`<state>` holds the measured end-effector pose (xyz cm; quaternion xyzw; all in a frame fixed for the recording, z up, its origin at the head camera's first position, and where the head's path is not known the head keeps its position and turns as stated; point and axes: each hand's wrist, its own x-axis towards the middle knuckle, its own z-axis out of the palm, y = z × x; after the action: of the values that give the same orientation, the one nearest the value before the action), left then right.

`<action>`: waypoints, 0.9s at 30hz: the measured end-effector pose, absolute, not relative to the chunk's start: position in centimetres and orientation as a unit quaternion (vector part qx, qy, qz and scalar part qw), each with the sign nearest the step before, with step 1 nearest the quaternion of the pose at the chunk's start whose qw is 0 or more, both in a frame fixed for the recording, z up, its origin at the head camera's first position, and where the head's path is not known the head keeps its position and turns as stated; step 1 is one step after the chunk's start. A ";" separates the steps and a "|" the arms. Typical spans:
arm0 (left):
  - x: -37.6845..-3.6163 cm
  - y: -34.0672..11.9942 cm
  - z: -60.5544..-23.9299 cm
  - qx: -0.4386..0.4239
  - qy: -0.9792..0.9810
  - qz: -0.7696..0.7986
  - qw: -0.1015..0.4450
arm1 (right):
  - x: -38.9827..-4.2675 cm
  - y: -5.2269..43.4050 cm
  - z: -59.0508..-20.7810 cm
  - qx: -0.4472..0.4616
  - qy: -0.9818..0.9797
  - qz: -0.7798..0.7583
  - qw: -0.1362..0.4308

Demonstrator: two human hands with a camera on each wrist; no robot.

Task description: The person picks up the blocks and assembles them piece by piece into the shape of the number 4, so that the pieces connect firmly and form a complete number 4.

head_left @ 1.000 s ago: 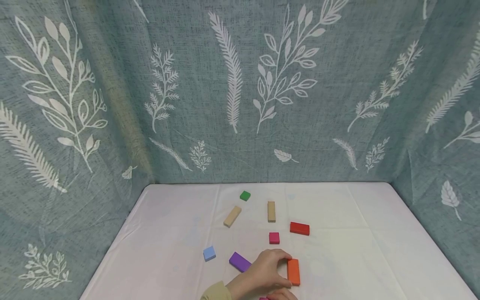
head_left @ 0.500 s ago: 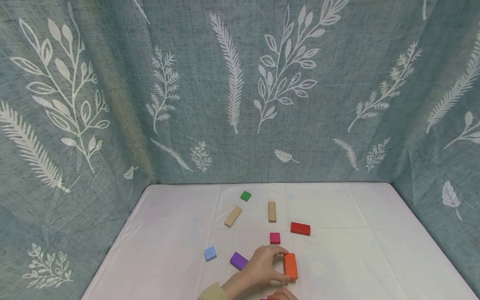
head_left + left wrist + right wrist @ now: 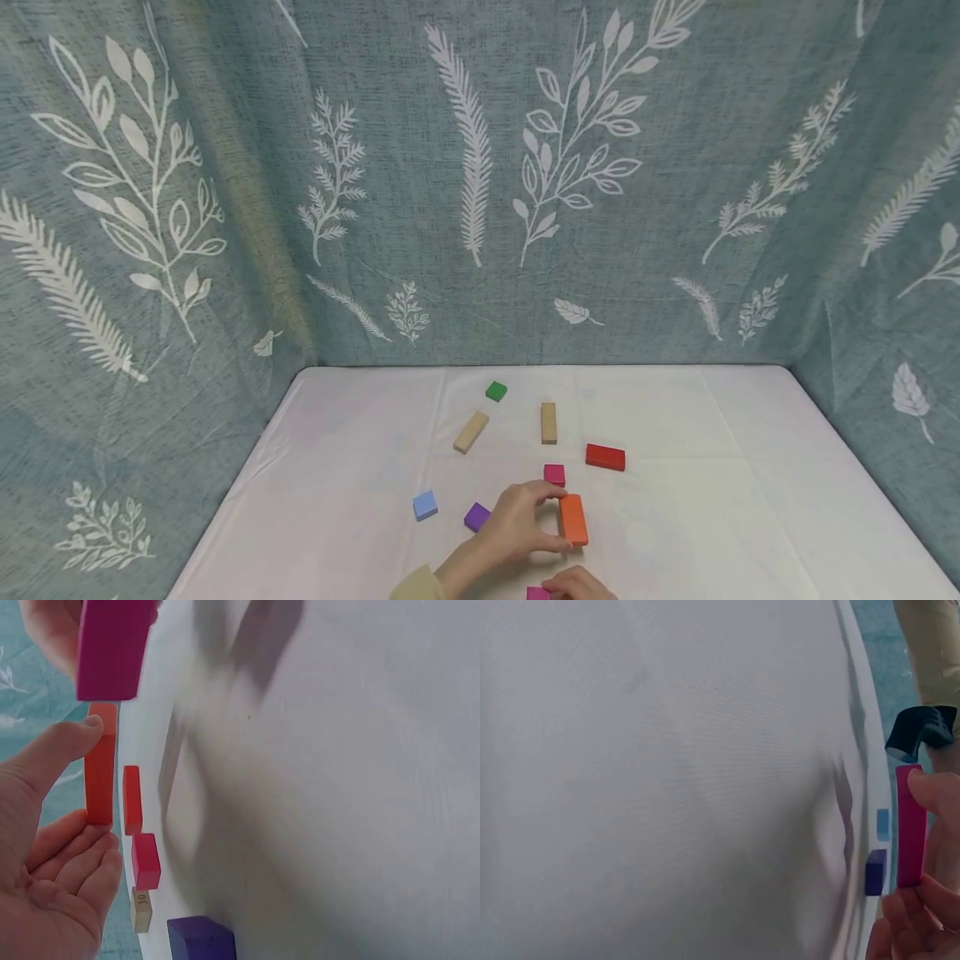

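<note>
My left hand (image 3: 513,521) pinches an orange rectangular block (image 3: 573,520) by its two ends, between thumb and fingers. In the left wrist view the orange block (image 3: 100,772) shows above the tabletop. My right hand (image 3: 581,583), at the bottom edge of the head view, holds a magenta block (image 3: 537,593). The right wrist view shows this magenta block (image 3: 910,829) gripped end to end by thumb and fingers. A purple block (image 3: 477,517) lies partly hidden behind my left hand. Just beyond the fingers sits a small crimson block (image 3: 554,475).
On the white-covered table (image 3: 697,517) lie a red block (image 3: 605,457), a light blue block (image 3: 425,506) and a green block (image 3: 497,392). Two plain wooden blocks, one upright in view (image 3: 549,423) and one slanted (image 3: 471,432), lie farther back. A patterned curtain (image 3: 480,167) encloses the table.
My left hand has moved the orange block away from me and slightly left, closer to the crimson block. My right hand with the magenta block has come further into the head view.
</note>
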<state>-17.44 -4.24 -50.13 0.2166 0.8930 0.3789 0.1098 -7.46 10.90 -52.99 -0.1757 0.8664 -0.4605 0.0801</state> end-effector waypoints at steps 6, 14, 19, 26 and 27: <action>-17.7 -4.6 -49.9 0.216 0.892 0.383 0.103 | -7.6 11.5 -51.9 -0.190 0.861 -0.462 0.098; -18.2 -4.9 -49.7 0.213 0.893 0.386 0.089 | -7.7 11.8 -51.8 -0.186 0.852 -0.474 0.122; -18.5 -5.0 -49.7 0.209 0.895 0.385 0.088 | -7.8 12.0 -51.3 -0.177 0.860 -0.460 0.134; -18.8 -5.1 -49.9 0.219 0.899 0.372 0.075 | -8.6 12.8 -50.7 -0.175 0.853 -0.461 0.171; -18.9 -5.1 -50.0 0.220 0.899 0.371 0.074 | -8.6 12.9 -50.6 -0.176 0.853 -0.461 0.172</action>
<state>-18.89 -5.11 -49.96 0.2200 0.8992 0.3708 0.0744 -8.64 12.91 -50.62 -0.1757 0.8529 -0.4607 0.1715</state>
